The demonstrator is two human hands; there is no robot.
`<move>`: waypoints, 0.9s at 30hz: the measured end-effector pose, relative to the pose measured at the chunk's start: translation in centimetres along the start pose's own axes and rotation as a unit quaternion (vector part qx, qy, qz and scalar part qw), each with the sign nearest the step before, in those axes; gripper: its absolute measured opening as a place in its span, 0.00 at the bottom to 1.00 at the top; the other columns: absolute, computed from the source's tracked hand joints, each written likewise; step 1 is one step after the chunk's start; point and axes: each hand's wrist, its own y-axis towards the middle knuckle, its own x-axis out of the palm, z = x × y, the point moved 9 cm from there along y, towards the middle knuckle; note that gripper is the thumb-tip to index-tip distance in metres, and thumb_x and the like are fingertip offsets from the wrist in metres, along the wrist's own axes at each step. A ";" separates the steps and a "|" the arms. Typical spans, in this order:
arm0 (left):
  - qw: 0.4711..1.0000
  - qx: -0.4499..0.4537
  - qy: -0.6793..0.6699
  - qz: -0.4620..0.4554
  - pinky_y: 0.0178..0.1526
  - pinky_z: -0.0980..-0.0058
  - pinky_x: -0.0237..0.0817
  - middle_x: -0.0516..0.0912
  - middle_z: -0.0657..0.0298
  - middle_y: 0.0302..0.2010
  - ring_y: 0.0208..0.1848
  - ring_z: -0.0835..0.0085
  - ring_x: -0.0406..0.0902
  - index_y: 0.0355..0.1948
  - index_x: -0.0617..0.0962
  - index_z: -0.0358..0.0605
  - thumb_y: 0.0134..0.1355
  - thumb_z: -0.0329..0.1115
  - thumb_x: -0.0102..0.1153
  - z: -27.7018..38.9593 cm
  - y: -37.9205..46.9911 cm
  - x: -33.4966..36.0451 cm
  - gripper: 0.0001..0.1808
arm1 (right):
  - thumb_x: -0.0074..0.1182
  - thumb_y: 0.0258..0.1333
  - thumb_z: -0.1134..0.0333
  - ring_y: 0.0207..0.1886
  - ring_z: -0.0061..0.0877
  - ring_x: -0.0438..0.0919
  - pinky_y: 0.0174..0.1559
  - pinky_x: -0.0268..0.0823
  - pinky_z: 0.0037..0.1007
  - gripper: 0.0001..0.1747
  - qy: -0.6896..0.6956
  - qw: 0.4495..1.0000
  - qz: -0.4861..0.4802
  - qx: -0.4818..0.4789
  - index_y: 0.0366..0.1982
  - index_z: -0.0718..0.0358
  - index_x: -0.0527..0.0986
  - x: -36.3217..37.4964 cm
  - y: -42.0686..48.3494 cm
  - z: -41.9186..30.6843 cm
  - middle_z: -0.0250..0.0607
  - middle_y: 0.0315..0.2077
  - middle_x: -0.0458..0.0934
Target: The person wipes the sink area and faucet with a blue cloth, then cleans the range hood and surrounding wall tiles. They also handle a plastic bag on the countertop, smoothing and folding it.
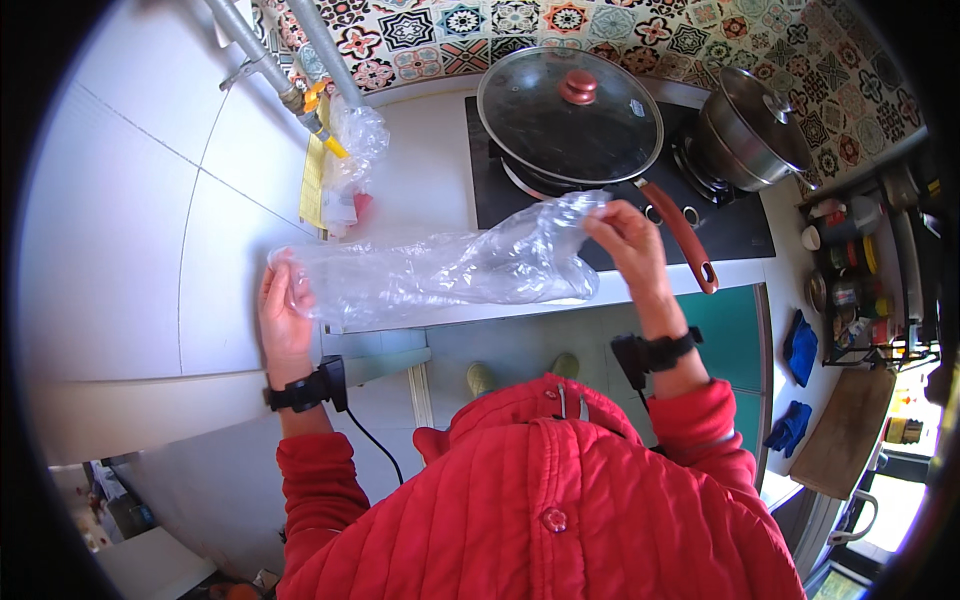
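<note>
A clear plastic bag [450, 270] is stretched sideways over the front of the white counter, between my two hands. The fingers of my left hand [289, 292] grip its left end, partly behind the film. At the other end, my right hand [630, 240] pinches the bunched upper right corner near the front of the black gas hob [750, 232]. Both wrists wear black straps with small devices.
On the hob stand a pan with a glass lid [570, 127], its red-brown handle [679, 236] jutting forward, and a lidded steel pot [742, 142]. Crumpled plastic [360, 146] lies by pipes at left. Blue cloths [801, 347], a wooden board [844, 431] and a rack are at right.
</note>
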 end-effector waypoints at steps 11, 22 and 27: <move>0.999 -0.017 -0.010 0.025 0.61 0.64 0.62 0.71 0.52 0.62 0.61 0.59 0.70 0.70 0.58 0.45 0.70 0.45 0.51 -3.2 3.3 0.4 0.33 | 0.48 0.67 0.68 0.25 0.24 0.77 0.28 0.73 0.29 0.05 0.171 0.944 0.146 0.241 0.36 0.61 0.68 -6.7 -1.7 11.6 0.34 0.25 0.75; 0.921 -0.119 0.361 -0.088 0.55 0.73 0.65 0.77 0.63 0.52 0.54 0.73 0.74 0.60 0.70 0.43 0.65 0.43 0.59 -16.1 0.4 -2.8 0.26 | 0.55 0.62 0.49 0.52 0.37 0.74 0.51 0.69 0.38 0.28 0.223 0.911 0.208 0.276 0.57 0.55 0.64 -10.5 -3.6 21.4 0.47 0.51 0.74; 0.908 -0.055 0.415 0.016 0.52 0.73 0.67 0.79 0.64 0.48 0.49 0.74 0.76 0.56 0.73 0.42 0.65 0.44 0.59 -16.6 1.3 -3.4 0.23 | 0.52 0.62 0.43 0.59 0.40 0.70 0.58 0.65 0.45 0.40 0.121 0.906 0.220 0.341 0.65 0.59 0.56 -11.0 -11.7 17.7 0.49 0.56 0.68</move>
